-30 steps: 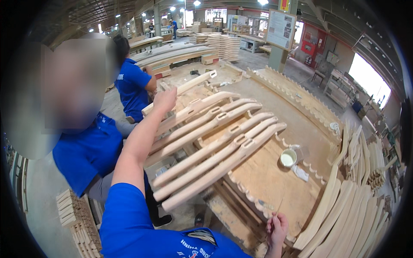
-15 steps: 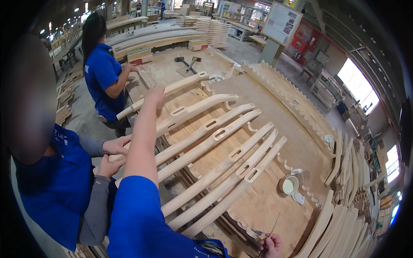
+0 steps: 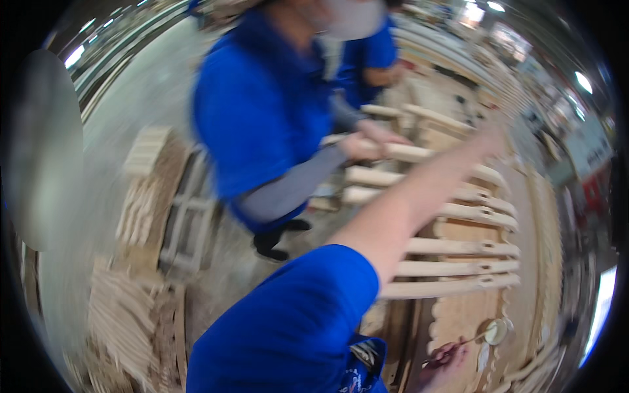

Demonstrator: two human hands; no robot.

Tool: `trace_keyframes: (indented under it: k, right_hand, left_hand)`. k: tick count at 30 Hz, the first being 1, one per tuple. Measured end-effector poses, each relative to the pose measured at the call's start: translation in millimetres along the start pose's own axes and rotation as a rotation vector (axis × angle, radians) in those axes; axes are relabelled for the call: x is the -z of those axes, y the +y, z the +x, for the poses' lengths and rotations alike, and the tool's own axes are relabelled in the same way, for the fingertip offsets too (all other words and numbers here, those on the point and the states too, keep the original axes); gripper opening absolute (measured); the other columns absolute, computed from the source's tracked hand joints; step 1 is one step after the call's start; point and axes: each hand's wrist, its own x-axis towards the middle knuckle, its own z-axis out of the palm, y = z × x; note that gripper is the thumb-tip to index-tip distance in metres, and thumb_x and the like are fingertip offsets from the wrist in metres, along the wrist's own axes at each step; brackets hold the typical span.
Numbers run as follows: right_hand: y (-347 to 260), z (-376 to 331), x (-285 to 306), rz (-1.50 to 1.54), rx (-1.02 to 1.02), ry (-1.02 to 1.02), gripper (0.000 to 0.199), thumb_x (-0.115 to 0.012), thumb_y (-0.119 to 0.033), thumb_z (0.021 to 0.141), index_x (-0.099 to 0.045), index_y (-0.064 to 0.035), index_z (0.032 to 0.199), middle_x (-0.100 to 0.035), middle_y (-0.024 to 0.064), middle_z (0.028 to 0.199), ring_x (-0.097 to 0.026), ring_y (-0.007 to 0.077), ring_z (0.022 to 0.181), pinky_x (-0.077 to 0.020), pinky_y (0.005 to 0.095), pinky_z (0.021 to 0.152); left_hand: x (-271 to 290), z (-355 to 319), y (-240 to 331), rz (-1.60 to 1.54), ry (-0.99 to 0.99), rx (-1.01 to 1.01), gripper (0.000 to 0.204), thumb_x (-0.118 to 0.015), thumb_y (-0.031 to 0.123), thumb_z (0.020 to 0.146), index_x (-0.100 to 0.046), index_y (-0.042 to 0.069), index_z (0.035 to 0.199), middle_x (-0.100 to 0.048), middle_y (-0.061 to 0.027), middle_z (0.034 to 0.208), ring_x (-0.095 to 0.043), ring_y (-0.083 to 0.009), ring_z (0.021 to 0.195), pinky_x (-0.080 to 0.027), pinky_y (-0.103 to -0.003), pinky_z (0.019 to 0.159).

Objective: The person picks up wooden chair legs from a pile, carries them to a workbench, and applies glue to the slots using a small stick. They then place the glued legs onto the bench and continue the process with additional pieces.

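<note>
My left arm reaches across the row of pale curved wooden pieces with slots. At its far end my left hand is smeared by motion, so its fingers cannot be made out. Low on the right, my right hand is closed around a thin wooden stick. The stick's far end points at a small round tub of pale contents; whether it touches is too blurred to tell. The wooden pieces lie side by side across a scalloped wooden rack.
A co-worker in a blue shirt stands at the left of the rack, both hands on one wooden piece. Another person is behind. Stacks of wooden parts stand on the floor at left. A scalloped board runs along the right.
My view has swung to the left and down, blurring the picture. The rack now sits further right. My right hand's stick now points toward the tub.
</note>
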Motion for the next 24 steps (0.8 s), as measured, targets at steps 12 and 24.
trace_keyframes:
  k: [12, 24]
  right_hand:
    - [60.6, -90.1, -95.5, -0.078, -0.023, -0.473, 0.02, -0.05, -0.018, 0.096, -0.055, -0.0039, 0.11, -0.057, 0.0005, 0.081, -0.048, 0.0023, 0.063, -0.0328, 0.0143, 0.046]
    - [130.5, -237.7, -268.7, -0.27, -0.259, -1.275, 0.014, -0.052, -0.015, 0.094, -0.057, -0.0037, 0.101, -0.054, 0.0002, 0.07, -0.041, 0.0017, 0.054, -0.0264, 0.0154, 0.043]
  left_hand:
    - [187.6, -501.5, 48.4, 0.025, 0.64, -0.664, 0.014, -0.065, 0.02, 0.079, -0.057, 0.011, 0.073, -0.056, -0.0041, 0.08, -0.055, -0.0258, 0.079, -0.045, -0.047, 0.084]
    - [98.5, -1084.9, 80.4, -0.724, -0.111, 2.252, 0.047, -0.056, 0.033, 0.083, -0.054, 0.002, 0.119, -0.062, -0.0168, 0.111, -0.062, -0.0296, 0.089, -0.047, -0.041, 0.076]
